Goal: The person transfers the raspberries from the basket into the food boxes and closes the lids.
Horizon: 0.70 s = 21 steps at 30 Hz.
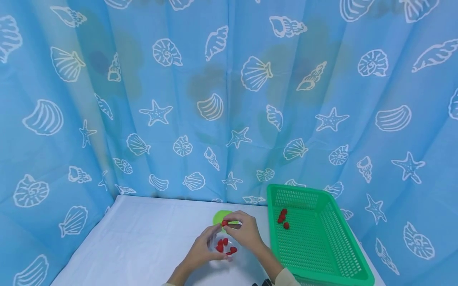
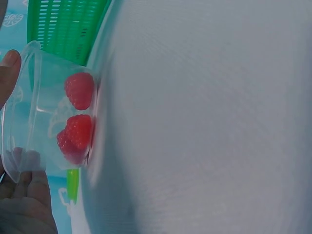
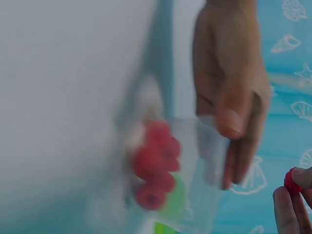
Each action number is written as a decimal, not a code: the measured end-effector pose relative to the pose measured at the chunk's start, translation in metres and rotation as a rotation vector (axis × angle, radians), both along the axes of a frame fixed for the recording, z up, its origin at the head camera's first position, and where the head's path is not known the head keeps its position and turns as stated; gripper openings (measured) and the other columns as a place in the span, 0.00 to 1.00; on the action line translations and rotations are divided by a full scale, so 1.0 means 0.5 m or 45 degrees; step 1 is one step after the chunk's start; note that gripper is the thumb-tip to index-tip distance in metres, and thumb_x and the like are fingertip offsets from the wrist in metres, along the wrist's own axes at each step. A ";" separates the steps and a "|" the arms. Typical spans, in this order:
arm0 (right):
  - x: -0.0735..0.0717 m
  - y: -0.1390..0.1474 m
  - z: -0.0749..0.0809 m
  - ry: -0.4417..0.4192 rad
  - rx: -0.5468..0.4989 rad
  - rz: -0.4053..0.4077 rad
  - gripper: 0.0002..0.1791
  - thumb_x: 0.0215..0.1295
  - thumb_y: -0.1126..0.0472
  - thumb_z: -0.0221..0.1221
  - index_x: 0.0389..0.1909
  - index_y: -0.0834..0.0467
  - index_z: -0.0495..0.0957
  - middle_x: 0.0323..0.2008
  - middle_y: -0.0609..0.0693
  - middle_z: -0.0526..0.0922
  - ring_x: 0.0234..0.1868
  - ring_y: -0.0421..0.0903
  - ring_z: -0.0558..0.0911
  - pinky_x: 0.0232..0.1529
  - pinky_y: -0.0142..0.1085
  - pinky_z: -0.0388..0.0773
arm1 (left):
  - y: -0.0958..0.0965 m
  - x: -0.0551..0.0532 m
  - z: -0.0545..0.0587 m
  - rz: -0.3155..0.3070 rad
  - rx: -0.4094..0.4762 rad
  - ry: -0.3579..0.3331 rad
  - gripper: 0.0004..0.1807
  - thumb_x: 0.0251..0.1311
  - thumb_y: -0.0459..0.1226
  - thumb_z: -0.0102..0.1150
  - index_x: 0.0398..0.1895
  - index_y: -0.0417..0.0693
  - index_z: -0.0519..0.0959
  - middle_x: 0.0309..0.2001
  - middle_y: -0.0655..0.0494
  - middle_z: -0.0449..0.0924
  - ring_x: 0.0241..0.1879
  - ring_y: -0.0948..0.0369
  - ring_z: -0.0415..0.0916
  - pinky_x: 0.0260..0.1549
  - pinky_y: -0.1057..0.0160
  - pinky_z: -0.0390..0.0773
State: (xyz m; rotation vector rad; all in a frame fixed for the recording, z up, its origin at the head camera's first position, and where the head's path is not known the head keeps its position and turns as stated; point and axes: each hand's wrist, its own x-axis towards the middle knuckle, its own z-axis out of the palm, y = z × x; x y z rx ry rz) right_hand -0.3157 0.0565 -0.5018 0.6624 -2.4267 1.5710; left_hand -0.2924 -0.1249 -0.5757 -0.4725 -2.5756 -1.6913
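My left hand [image 1: 198, 249] grips a clear plastic container [image 2: 51, 95] by its sides, thumb on one side and fingers on the other. Several red raspberries [image 2: 79, 90] lie at its bottom, seen through the wall in both wrist views. Just over the container's opening, my right hand [image 1: 247, 232] pinches one raspberry [image 1: 224, 223] between thumb and fingertips. In the right wrist view that pinched raspberry [image 3: 291, 181] shows at the right edge. A light green round lid [image 1: 220, 216] lies on the table behind the hands, partly covered by the right one.
To the right stands a green perforated plastic basket [image 1: 309, 242], with several raspberries [image 1: 282, 216] near its left wall. A white cloth [image 1: 150, 230] covers the table. Behind and around hangs a blue curtain [image 1: 229, 95] with white seashell prints.
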 end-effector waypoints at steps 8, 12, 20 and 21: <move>0.001 -0.007 -0.060 -0.064 0.027 0.017 0.10 0.57 0.68 0.68 0.40 0.58 0.86 0.39 0.45 0.83 0.45 0.46 0.83 0.41 0.33 0.83 | -0.002 -0.002 -0.001 -0.027 0.036 0.007 0.51 0.44 0.50 0.77 0.72 0.49 0.62 0.67 0.58 0.66 0.69 0.53 0.61 0.63 0.48 0.66; -0.001 -0.005 -0.074 -0.068 0.072 0.011 0.10 0.56 0.69 0.68 0.40 0.58 0.86 0.39 0.44 0.82 0.45 0.45 0.83 0.42 0.34 0.83 | -0.003 -0.004 -0.004 -0.030 0.029 0.017 0.52 0.44 0.50 0.77 0.72 0.48 0.62 0.67 0.58 0.67 0.69 0.54 0.61 0.64 0.49 0.66; 0.001 -0.003 -0.085 0.012 0.277 0.063 0.10 0.54 0.70 0.68 0.39 0.60 0.85 0.38 0.44 0.80 0.44 0.44 0.82 0.43 0.38 0.84 | -0.004 -0.003 -0.003 -0.047 0.021 0.042 0.52 0.44 0.52 0.76 0.72 0.47 0.63 0.68 0.51 0.67 0.68 0.54 0.63 0.63 0.49 0.66; 0.000 -0.003 -0.087 0.018 0.310 0.065 0.10 0.55 0.70 0.68 0.39 0.60 0.85 0.38 0.44 0.80 0.44 0.43 0.82 0.43 0.37 0.84 | -0.004 -0.003 -0.003 -0.050 0.024 0.043 0.52 0.44 0.52 0.76 0.72 0.47 0.63 0.68 0.51 0.67 0.68 0.54 0.63 0.63 0.49 0.66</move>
